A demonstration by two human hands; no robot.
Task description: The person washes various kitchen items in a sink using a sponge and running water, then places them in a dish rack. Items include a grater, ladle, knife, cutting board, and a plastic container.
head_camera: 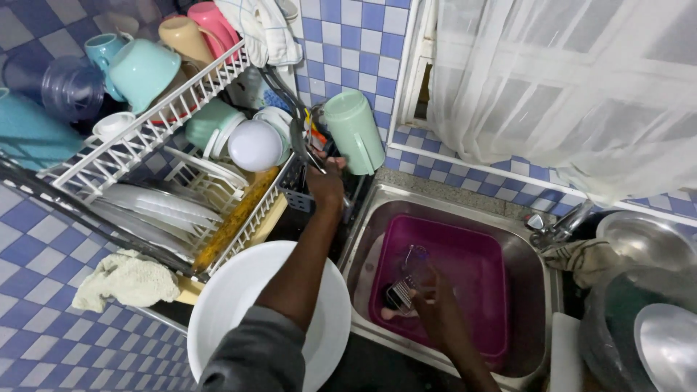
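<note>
So the left hand [327, 181] is up at the front corner of the white dish rack [156, 127], fingers clenched around the handle of a dark metal spoon [299, 136] whose bowl sticks up just above the knuckles, right beside the dark cutlery basket [296, 190] hanging off the rack's end. A pale green jug [353, 131] sits upside down just to the right of that hand, nearly touching the spoon. The right hand [434, 305] is down in the magenta plastic basin [479, 276] inside the steel sink [377, 218], fingers wrapped round a small metal grater [404, 290] with a wire handle poking up; the grater's lower end rests near the basin floor by some dark and pinkish bits I can't make out. A big white bowl [239, 297] sits on the tabletop under the left forearm, tight against the sink's left rim and the rack's lower edge. The rack is packed: plates below, a white bowl lying on its side [255, 145], teal and pink cups [141, 69] on top. A rag [127, 279] lies on the blue checked tiles left of the bowl. To the right, the tap [559, 225] and steel pots [646, 239] crowd the sink's far edge, so the open room is mostly the basin's middle and the strip between rack and sink.
</note>
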